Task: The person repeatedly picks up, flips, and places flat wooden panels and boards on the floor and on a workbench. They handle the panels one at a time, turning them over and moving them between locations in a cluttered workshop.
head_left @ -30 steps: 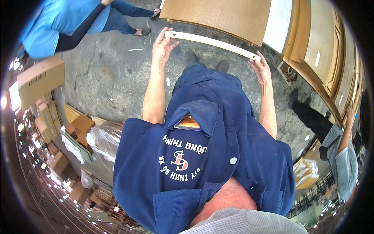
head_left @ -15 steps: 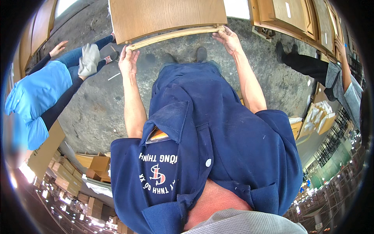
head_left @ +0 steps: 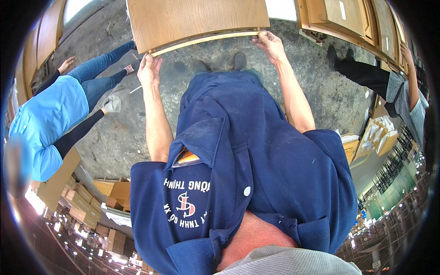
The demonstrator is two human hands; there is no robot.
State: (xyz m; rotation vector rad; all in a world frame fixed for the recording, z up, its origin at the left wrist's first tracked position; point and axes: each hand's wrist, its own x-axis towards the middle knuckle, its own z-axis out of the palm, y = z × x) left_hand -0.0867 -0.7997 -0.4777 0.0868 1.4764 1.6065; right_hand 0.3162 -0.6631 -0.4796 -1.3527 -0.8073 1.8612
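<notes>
While left grip [head_left: 149,72] at 11 o'clock and right grip [head_left: 269,47] at 1 are pinching its ends, the wooden rail [head_left: 206,39] is looking light, stiff, best held there.

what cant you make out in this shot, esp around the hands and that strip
Wooden panel: head view, far end cut off by the upper edge.
Wooden strip: head view, its side facing the panel is turned away from view.
Strip ends: head view, partly covered by the left hand and right hand; how they meet the panel is too small to tell.
Grey-shirted person: head view, head lost past the dark rim.
</notes>
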